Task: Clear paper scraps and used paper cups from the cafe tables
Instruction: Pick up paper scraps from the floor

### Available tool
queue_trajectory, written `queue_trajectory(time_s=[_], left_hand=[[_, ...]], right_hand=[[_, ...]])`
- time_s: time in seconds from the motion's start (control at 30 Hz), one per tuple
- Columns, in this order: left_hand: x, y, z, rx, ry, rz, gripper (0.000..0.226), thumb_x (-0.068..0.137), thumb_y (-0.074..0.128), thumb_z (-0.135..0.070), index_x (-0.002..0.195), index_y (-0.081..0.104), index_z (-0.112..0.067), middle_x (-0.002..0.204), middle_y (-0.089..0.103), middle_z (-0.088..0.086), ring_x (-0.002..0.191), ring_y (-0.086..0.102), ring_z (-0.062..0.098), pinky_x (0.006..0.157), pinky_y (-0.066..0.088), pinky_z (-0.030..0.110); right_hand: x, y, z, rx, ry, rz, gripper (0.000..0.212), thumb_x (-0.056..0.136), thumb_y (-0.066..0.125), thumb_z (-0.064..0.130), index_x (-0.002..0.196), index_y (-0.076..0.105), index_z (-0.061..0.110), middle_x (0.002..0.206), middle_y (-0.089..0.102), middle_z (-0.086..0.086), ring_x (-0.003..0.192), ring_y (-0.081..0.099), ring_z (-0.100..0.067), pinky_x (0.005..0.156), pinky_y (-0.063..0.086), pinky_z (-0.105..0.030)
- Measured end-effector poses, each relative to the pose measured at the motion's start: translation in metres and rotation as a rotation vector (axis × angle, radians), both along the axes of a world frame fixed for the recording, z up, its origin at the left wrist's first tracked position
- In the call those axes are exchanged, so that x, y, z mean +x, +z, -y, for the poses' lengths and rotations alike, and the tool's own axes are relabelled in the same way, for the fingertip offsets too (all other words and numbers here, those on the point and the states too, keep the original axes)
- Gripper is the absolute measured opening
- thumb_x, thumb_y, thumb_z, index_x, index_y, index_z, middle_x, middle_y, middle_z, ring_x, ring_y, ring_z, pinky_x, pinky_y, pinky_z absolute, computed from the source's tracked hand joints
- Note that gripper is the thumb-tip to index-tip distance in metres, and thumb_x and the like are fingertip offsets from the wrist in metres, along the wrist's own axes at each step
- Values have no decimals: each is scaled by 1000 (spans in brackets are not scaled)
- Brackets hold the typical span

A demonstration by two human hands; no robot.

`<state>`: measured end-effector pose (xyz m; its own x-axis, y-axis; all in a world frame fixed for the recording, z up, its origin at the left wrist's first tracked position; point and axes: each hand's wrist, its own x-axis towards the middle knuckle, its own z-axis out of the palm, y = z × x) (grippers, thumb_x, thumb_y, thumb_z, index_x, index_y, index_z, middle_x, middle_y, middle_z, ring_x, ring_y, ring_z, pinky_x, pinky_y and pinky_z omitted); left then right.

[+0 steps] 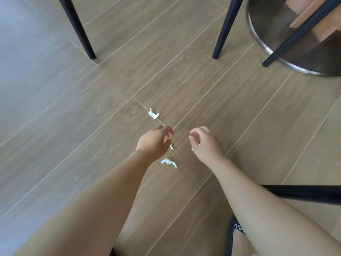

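The wood-plank floor (73, 108) by the chair legs (81, 34) held crumpled paper scraps (168, 162). To gather them, the left hand (154, 142) hung loosely curled and empty. The right hand (205, 145) was curled, and whether it held one I couldn't tell.

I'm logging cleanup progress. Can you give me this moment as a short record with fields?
surface: wooden floor, not a tabletop
scraps lying loose: far scrap; near scrap; small scrap beside the left hand
left hand: fingers loosely curled, holding nothing
right hand: curled; white bits at its edge, held or underneath unclear
nearby: chair legs; table base
cups: none in view
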<state>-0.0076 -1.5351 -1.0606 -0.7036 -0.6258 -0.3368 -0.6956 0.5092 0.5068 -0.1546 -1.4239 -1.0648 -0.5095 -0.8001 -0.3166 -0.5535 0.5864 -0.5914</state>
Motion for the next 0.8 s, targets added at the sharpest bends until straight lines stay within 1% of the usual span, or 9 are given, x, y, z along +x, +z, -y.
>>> queue_trajectory(time_s=[0.17, 0.27, 0.4, 0.5, 0.6, 0.67, 0.73, 0.8], left_hand=[[10, -22, -6, 35, -99, 126, 23, 89, 53, -25, 112, 54, -29, 108, 58, -10, 88, 57, 14, 61, 49, 30], [3, -25, -7, 29, -187, 186, 22, 89, 53, -27, 111, 53, -30, 109, 58, -9, 92, 55, 14, 58, 44, 29], [-4, -26, -9, -13, -212, 187, 21, 90, 53, -29, 111, 53, -28, 111, 57, -7, 95, 55, 15, 57, 42, 29], [-3, -30, -13, -9, -229, 186, 27, 87, 57, -37, 112, 51, -29, 117, 52, -7, 98, 52, 14, 56, 38, 27], [3, -35, -17, 8, -246, 206, 41, 82, 62, -46, 116, 48, -30, 122, 47, -8, 102, 48, 14, 58, 36, 27], [5, -37, -18, -8, -258, 205, 46, 78, 64, -49, 117, 49, -30, 123, 47, -8, 104, 48, 14, 64, 37, 27], [6, -37, -18, -20, -276, 215, 49, 75, 67, -51, 117, 49, -31, 123, 47, -9, 105, 48, 14, 68, 36, 26], [8, -38, -18, -15, -299, 239, 49, 74, 69, -48, 117, 50, -32, 123, 46, -9, 107, 48, 14, 70, 37, 26]], right_hand=[[-7, -20, -17, 68, 42, -40, 22, 86, 57, 22, 107, 58, 15, 116, 51, 0, 102, 51, -23, 87, 44, -38], [-9, -28, -22, 105, 47, -54, 25, 85, 59, 21, 109, 58, 16, 119, 49, 1, 104, 49, -23, 86, 44, -37], [-2, -35, -23, 124, 76, -49, 29, 84, 61, 19, 113, 56, 17, 121, 46, 2, 107, 45, -20, 87, 42, -32], [2, -42, -25, 160, 88, -56, 35, 82, 63, 17, 116, 54, 19, 123, 43, 3, 110, 42, -19, 86, 39, -28], [6, -46, -27, 174, 100, -79, 37, 81, 61, 11, 116, 53, 18, 122, 43, 1, 111, 42, -20, 86, 41, -29], [8, -47, -26, 180, 99, -50, 35, 81, 57, 4, 113, 55, 17, 119, 44, 1, 106, 46, -20, 81, 42, -28], [8, -47, -24, 187, 92, -16, 32, 81, 53, 1, 108, 56, 17, 115, 48, 1, 100, 51, -20, 76, 44, -28], [8, -47, -21, 186, 92, 10, 29, 82, 51, 0, 104, 57, 16, 111, 51, 1, 96, 54, -19, 73, 46, -29]])
